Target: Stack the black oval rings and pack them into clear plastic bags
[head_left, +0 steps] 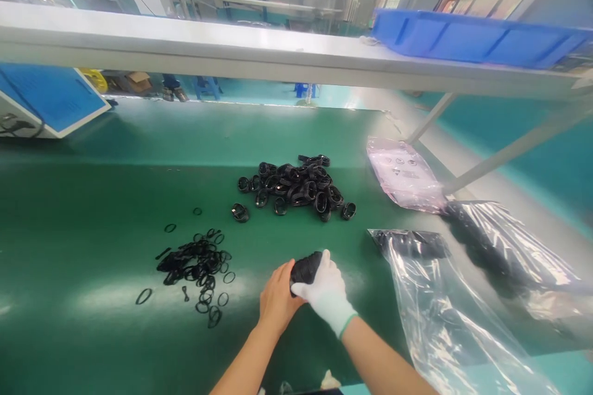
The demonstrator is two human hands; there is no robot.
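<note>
Ribbed black bundle, clasped between the bare left hand and gloved right hand over the near middle of the green tabletop, could splay or slip if either grip slackens.

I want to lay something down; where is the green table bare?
The green table is free left of the loose bands and beyond the coiled cables. A narrower strip lies between the cables and the left hand and right hand. The right side is crowded by the pink bag and clear bags.
</note>
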